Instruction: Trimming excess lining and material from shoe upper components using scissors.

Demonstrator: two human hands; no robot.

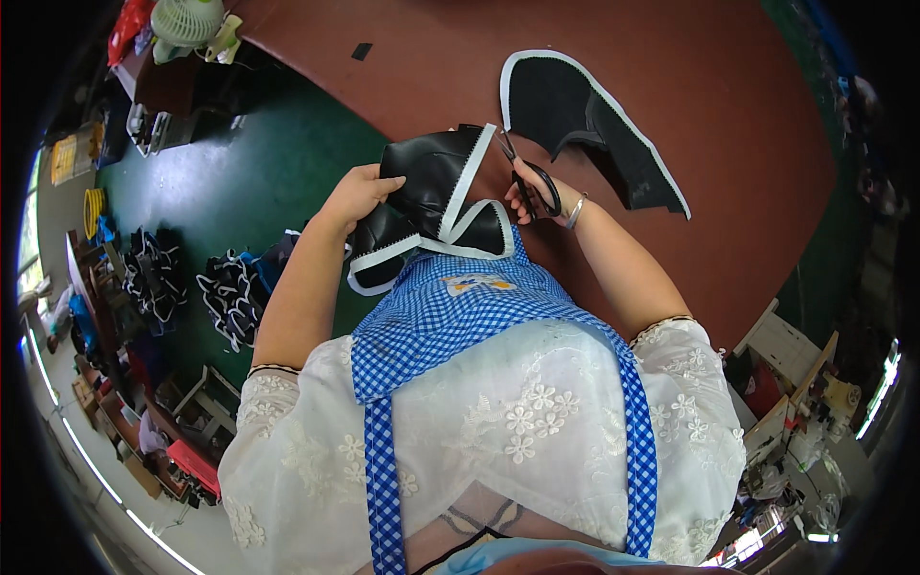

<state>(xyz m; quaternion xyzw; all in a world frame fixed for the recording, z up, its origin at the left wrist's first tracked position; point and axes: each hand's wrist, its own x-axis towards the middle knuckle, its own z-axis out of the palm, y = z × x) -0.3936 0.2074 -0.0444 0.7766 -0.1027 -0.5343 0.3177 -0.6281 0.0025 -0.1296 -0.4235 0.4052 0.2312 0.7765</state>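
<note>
Piece in hand: we see a black leather-like shoe upper edged with white binding tape (436,196), held up in front of the blue-and-white checked apron (450,316), above the near edge of the reddish-brown surface (671,57).
Left hand: our left hand (359,192) is closed on the left side of the upper, fingers curled over its edge — steadying it.
Right hand: our right hand (537,192) has its fingers through the loops of a pair of black-handled scissors (525,172), gripped firmly; the blades point up and left to the upper's right corner, where the white tape ends.
Blades: slightly parted, as far as we can tell (the tips are small against the dark material).
Step, as we judge it: trimming at the taped corner of the upper.
Next move calls for: keeping the edge taut with the left hand and setting the blades close to the binding — without nicking the stitching.
Nearby: a second black upper with white edging (585,125) lies flat on the surface, apart from both hands; more such pieces (225,292) sit piled on the green floor (278,163) to our left.
</note>
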